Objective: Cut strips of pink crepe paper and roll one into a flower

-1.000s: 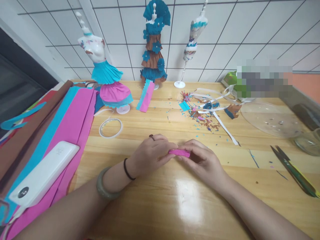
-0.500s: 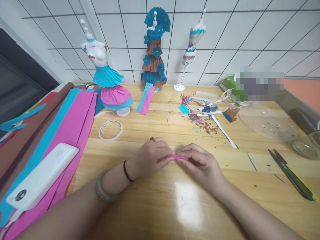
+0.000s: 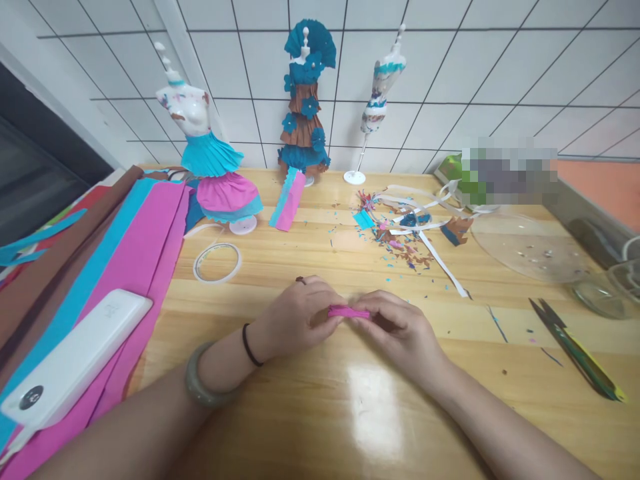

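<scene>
A small folded strip of pink crepe paper (image 3: 349, 311) is pinched between both hands, just above the wooden table. My left hand (image 3: 299, 312), with a ring, a black band and a bangle at the wrist, closes on the strip's left end. At its right end the thumb and fingers of my right hand (image 3: 403, 327) are closed on it. Part of the strip is hidden by the fingers. Beyond my left hand lies a roll of double-sided tape (image 3: 239, 263). Behind both hands lies a pink and blue pleated paper piece (image 3: 290, 203).
Three mannequins stand at the wall: one in a blue-and-pink skirt (image 3: 213, 153), one in a teal-and-brown dress (image 3: 303, 127), one bare (image 3: 383, 87). Paper scraps (image 3: 400, 250) lie back right; scissors (image 3: 575, 350) and a glass jar (image 3: 600, 293) right. A power bank (image 3: 80, 353) rests on paper sheets left.
The strip is turned slightly, so more of its pink face shows between my fingers. Both hands keep their hold. The whole view has shifted a little.
</scene>
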`<state>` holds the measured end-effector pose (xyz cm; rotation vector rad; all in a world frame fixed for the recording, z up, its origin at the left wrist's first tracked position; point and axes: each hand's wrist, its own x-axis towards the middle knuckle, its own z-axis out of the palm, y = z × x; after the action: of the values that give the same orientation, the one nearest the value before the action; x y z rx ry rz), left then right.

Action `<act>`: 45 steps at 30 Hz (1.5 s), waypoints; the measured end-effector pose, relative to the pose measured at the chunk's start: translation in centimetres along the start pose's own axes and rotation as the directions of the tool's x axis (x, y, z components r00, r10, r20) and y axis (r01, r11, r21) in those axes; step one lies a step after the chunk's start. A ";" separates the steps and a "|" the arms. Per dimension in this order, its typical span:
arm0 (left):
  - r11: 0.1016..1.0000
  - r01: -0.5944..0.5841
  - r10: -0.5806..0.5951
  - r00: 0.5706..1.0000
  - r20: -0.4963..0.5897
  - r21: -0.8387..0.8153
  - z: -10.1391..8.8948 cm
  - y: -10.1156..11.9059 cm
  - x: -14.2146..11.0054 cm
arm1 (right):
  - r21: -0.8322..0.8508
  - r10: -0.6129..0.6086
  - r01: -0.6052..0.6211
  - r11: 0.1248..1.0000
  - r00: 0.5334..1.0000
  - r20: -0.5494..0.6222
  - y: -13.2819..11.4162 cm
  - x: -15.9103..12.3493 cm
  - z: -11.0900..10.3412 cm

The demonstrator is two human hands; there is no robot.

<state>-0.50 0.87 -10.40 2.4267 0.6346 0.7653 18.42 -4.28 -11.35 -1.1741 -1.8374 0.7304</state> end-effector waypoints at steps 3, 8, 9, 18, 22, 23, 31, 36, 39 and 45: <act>1.000 -0.015 0.015 1.000 0.018 -0.021 0.0 -0.1 -0.1 | 0.014 -0.022 0.022 1.000 0.999 0.022 -0.2 0.1 -0.1; 0.999 -0.024 0.024 1.000 0.013 -0.034 0.1 -0.3 -0.1 | 0.000 -0.020 0.020 1.000 0.999 0.031 -0.1 0.1 0.0; 0.999 -0.025 0.025 1.000 0.014 -0.036 0.1 -0.4 -0.1 | -0.009 -0.013 0.013 1.000 1.000 0.024 0.0 0.0 0.0; 0.998 -0.042 0.042 0.999 0.001 -0.041 -0.1 -0.6 -0.3 | -0.012 -0.061 0.061 0.998 0.998 0.008 -0.2 0.0 -0.1; 0.993 0.034 -0.035 0.999 -0.008 -0.109 -0.2 -0.3 -0.3 | -0.030 -0.078 0.078 0.997 0.997 -0.001 -0.1 0.0 -0.2; 0.990 0.056 -0.060 0.998 -0.022 -0.133 -0.2 -0.2 -0.3 | -0.034 -0.083 0.082 0.996 0.997 -0.008 0.0 0.0 -0.1; 0.959 0.133 -0.153 0.986 -0.062 -0.250 0.0 -0.2 -0.4 | -0.051 -0.064 0.063 0.997 0.997 -0.030 0.3 -0.1 0.0; 0.886 0.252 -0.278 0.961 -0.011 -0.389 0.0 0.1 -0.4 | -0.048 -0.103 0.100 0.994 0.993 -0.058 -0.2 0.1 -0.1; 0.853 0.282 -0.315 0.949 -0.001 -0.439 0.0 0.2 -0.5 | -0.047 -0.111 0.107 0.993 0.991 -0.080 -0.4 0.2 -0.2; 0.868 0.286 -0.340 0.938 -0.066 -0.406 0.2 0.3 -0.3 | -0.011 -0.080 0.079 0.997 0.995 -0.060 -0.4 -0.1 0.0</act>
<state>-0.50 0.41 -10.47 1.8600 0.8185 0.8326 18.30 -4.51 -11.03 -1.1100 -1.8274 0.6358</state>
